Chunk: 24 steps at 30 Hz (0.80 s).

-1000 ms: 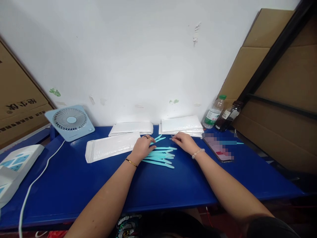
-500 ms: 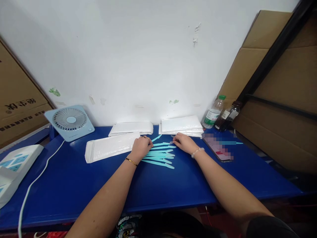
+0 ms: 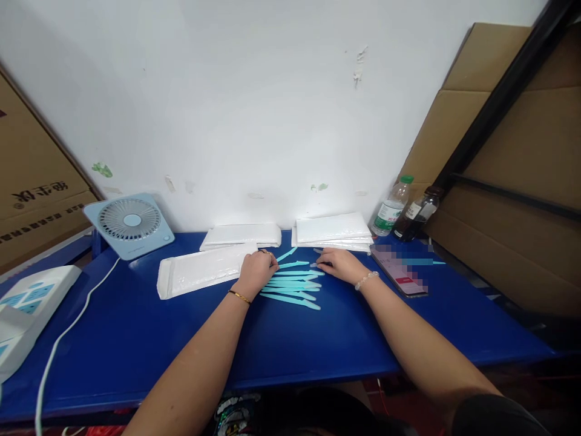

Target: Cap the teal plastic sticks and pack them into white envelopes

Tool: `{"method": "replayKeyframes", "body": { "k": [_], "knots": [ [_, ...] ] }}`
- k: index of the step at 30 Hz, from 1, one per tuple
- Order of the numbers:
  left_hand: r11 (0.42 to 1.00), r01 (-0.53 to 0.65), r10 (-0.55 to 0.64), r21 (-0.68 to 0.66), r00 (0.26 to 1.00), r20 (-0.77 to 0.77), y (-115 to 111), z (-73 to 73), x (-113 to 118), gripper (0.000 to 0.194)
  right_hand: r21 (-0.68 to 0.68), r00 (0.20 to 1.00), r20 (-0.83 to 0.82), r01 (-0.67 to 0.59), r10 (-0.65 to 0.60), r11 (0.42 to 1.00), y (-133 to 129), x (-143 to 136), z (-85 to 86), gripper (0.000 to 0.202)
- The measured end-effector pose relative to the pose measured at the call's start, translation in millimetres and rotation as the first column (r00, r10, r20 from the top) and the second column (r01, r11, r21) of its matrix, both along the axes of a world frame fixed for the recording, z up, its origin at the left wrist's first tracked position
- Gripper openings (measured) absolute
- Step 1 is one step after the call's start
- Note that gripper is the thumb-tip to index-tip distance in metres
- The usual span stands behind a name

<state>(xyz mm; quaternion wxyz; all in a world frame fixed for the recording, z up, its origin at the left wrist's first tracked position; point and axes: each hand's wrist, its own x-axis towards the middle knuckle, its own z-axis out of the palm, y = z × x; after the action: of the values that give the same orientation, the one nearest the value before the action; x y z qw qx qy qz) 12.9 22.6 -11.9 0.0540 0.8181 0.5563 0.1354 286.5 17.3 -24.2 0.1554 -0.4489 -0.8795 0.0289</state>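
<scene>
Several thin turquoise sticks (image 3: 290,289) lie fanned on the blue table, their wider ends to the right. My left hand (image 3: 259,269) is closed at their left side, its fingertips pinching one turquoise stick (image 3: 294,264) near the top of the fan. My right hand (image 3: 338,264) is closed to the right of that stick, its fingertips on a small translucent cap (image 3: 313,264) that stands apart from the stick's end. Another turquoise stick (image 3: 288,253) lies slanted behind my left hand. A padded white envelope (image 3: 204,270) lies beside my left hand.
White envelopes are stacked at the back left (image 3: 240,234) and back right (image 3: 333,227). A blue fan (image 3: 132,221) and white power strip (image 3: 36,309) are at the left. Two bottles (image 3: 388,212) and a phone (image 3: 399,270) are at the right, by cardboard (image 3: 508,212).
The small cap at my right fingertips and the end of the pinched stick are now apart, with a narrow gap between them. My hands have otherwise barely moved.
</scene>
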Motion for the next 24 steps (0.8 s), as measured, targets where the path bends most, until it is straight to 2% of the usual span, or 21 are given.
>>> {"method": "replayKeyframes", "body": {
  "k": [4, 11, 18, 21, 23, 24],
  "knots": [
    [1.0, -0.001, 0.001, 0.01, 1.0, 0.001, 0, 1.0, -3, 0.012, -0.001, 0.999, -0.022, 0.044, -0.044, 0.999, 1, -3, -1.9, 0.018],
    [0.999, 0.021, -0.021, 0.048, 1.0, 0.003, -2, 2.7, -4, 0.01, -0.077, 0.971, -0.232, 0.041, -0.058, 0.996, -1, -11, 0.4, 0.015],
    [0.993, 0.115, -0.115, 0.039, 0.993, 0.005, -3, 5.3, 3, 0.009, -0.114, 0.966, -0.255, 0.018, -0.047, 0.993, -5, -28, 3.3, 0.015],
    [0.992, 0.126, -0.126, 0.005, 0.992, 0.01, -5, 6.3, 5, 0.009, -0.131, 0.963, -0.269, -0.022, -0.015, 0.991, -4, -27, 4.9, 0.015],
    [0.994, 0.112, -0.112, -0.01, 0.993, 0.033, -4, 6.2, 3, 0.011, -0.106, 0.953, -0.299, 0.017, -0.048, 0.994, -1, -19, 5.5, 0.015],
    [0.995, 0.098, -0.098, -0.004, 0.994, 0.048, -4, 5.8, 2, 0.014, -0.076, 0.942, -0.321, 0.077, -0.097, 0.994, 1, -14, 5.4, 0.015]
  ]
}}
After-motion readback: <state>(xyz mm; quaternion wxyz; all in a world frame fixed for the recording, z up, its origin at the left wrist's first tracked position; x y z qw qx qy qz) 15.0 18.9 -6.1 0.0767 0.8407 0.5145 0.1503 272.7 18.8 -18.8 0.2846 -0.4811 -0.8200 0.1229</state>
